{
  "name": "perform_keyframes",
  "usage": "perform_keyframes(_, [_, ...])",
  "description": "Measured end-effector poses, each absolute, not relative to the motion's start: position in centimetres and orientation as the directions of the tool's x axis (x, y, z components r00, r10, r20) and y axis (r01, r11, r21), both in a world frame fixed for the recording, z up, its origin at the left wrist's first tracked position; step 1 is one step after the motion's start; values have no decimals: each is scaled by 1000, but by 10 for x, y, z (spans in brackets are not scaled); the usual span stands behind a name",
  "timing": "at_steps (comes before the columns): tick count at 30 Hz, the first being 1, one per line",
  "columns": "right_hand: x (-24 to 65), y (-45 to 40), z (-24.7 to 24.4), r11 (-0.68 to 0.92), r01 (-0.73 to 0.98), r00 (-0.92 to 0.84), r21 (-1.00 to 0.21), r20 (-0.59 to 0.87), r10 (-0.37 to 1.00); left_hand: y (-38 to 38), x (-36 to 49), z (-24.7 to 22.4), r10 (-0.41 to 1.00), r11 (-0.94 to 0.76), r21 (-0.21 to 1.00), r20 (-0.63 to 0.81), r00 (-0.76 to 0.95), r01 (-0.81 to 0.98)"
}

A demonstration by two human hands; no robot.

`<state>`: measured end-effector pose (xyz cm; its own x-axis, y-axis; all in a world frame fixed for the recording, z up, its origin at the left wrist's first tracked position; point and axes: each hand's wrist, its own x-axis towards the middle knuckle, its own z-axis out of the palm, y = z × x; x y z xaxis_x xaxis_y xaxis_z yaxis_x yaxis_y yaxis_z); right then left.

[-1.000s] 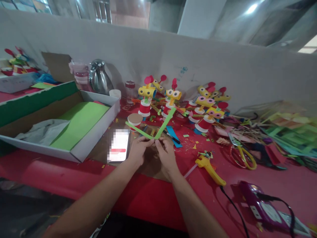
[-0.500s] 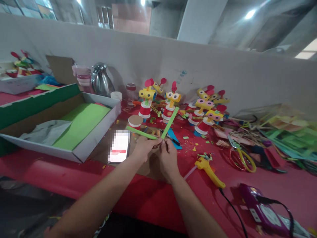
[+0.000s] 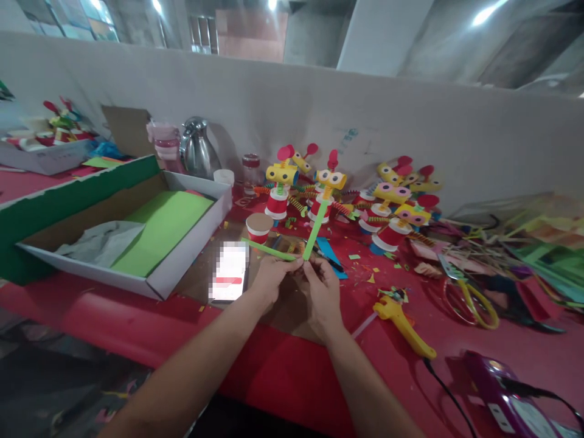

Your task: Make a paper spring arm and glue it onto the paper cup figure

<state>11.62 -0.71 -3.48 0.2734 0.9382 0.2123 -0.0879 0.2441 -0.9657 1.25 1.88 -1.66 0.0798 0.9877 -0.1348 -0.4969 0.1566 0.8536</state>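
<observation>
The person's left hand [image 3: 269, 283] and right hand [image 3: 325, 295] were bare, fingers and wrists included. The left forearm [image 3: 205, 350] and right forearm [image 3: 360, 377] were uncovered along the whole length that showed, each slim at the wrist and broader below. Plain black cloth [image 3: 255, 421] clothed the body at the bottom edge, its finer details lost in shadow.

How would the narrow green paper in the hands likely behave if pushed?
The narrow green paper looks thin, so it is probably light and bends easily. Both lengths stick out fairly straight, so perhaps slightly stiff.
</observation>
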Motion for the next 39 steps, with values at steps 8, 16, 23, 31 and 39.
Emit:
perform_keyframes(8, [122,-5,-29,207,9,288,-978,201,936,16,12,-15,991,136,876,-120,64,-463])
perform_keyframes(16, [121,-5,-22,199,-197,288,-960,137,948,18,9,-8,971,215,836,-128,202,-504])
perform_keyframes(23, [119,-8,-16,181,-408,241,-895,86,967,20,10,-4,971,241,790,-187,152,-564])
perform_keyframes(31, [120,-8,-22,291,-143,217,-946,256,942,23,9,-4,947,319,743,-271,171,-589])
perform_keyframes(39, [120,-12,-20,338,12,244,-941,330,912,20,10,-5,959,284,771,-229,168,-570])
